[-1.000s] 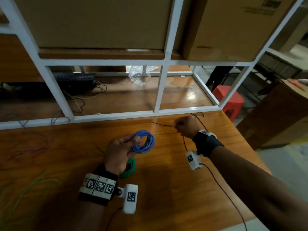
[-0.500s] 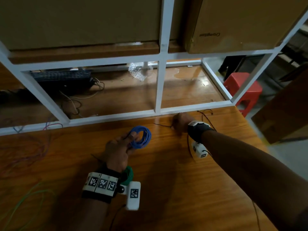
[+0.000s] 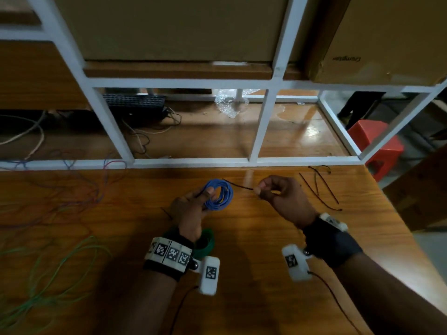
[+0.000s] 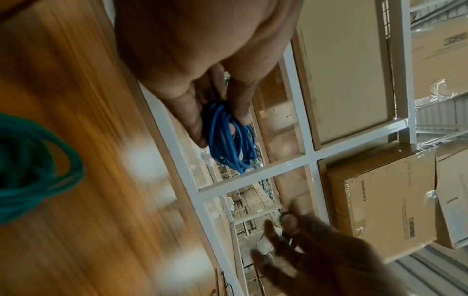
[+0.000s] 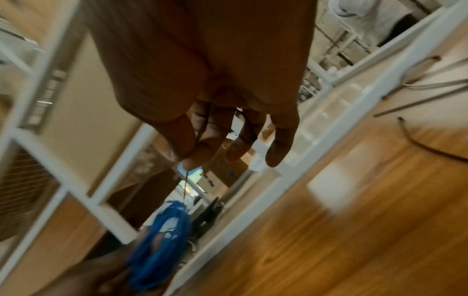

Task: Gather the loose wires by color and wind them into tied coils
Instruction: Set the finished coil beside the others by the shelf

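My left hand (image 3: pixel 191 209) pinches a blue wire coil (image 3: pixel 221 198) between thumb and fingers, lifted just above the wooden table (image 3: pixel 266 298). The left wrist view shows the blue wire coil (image 4: pixel 230 140) gripped at its top. My right hand (image 3: pixel 278 197) pinches a thin black tie wire (image 3: pixel 238 186) between thumb and forefinger, its free end reaching toward the coil. In the right wrist view the black tie wire (image 5: pixel 186 180) hangs from the fingertips toward the blue coil (image 5: pixel 162 246). A wound green coil (image 3: pixel 205 243) lies on the table by my left wrist.
Several loose black ties (image 3: pixel 319 187) lie at the table's right rear. Loose green wires (image 3: pixel 48 274) and purple and red wires (image 3: pixel 79 187) spread over the left side. A white frame (image 3: pixel 193 162) borders the back; a red stool (image 3: pixel 377 143) stands beyond the right edge.
My right hand has lifted off the table at the back and come toward the coil with a black tie pinched in it. My left hand keeps hold of the blue coil.
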A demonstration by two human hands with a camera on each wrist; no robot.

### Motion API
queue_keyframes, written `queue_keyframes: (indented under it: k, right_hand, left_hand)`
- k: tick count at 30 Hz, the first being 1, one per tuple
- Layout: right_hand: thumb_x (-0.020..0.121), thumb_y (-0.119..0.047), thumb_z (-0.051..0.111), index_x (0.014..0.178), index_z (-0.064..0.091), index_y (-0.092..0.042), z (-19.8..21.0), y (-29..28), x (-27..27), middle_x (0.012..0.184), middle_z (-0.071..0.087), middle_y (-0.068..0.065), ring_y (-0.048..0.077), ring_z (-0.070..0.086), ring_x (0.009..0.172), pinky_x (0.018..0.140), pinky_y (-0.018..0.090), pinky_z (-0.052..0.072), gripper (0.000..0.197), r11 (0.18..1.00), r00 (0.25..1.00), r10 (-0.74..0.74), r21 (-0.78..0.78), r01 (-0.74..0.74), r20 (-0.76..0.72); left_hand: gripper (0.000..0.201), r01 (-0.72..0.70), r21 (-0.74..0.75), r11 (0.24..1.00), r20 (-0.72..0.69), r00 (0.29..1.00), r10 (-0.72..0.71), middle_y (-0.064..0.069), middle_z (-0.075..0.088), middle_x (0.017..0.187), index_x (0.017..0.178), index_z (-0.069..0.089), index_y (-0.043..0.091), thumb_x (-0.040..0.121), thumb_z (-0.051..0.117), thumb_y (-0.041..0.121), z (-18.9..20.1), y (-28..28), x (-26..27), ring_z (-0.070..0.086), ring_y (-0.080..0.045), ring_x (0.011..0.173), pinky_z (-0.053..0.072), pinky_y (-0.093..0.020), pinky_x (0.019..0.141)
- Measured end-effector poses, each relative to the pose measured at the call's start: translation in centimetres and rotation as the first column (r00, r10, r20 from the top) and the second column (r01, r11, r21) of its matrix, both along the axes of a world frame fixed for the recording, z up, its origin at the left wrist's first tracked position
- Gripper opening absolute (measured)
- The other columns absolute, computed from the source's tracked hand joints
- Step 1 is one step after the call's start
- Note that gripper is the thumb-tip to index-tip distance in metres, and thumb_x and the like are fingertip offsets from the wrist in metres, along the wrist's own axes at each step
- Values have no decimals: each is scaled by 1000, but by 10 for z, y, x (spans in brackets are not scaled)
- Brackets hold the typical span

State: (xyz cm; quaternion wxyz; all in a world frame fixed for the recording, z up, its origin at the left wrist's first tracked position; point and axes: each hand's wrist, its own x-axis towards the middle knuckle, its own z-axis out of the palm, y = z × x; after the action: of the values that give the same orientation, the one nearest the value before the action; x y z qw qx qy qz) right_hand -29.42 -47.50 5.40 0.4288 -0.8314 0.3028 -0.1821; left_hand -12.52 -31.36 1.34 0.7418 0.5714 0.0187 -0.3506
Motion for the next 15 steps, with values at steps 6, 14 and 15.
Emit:
queue_keyframes:
  k: [6,14,15]
  right_hand:
    - [90,-27,78,103,77,-35,0,71,-10,84,74,-24,3,66,83,67,28,54,15,970,999,-29,-240,37,36]
    - [90,-28,69,98,73,-26,-10,100,-9,92,74,-10,23,58,102,78,39,46,10,790,996,-23,-613,-32,-82]
    - [89,-31,68,99,72,-26,-8,102,-9,92,74,-10,26,57,107,82,41,44,11,747,993,-32,-663,-53,-115]
  left_hand:
    - [33,-86,20,996,-12,996,86,-18,75,100,113,70,-3,82,78,7,-9,19,6,74,-25,86,60,-30,64]
    - [49,-124,8,992,-27,992,124,-19,70,117,124,63,0,80,81,14,-10,38,9,67,-32,110,58,-41,82]
    - [48,-126,9,992,-24,992,127,-18,71,116,123,63,0,80,80,13,-11,40,10,68,-31,109,58,-40,81]
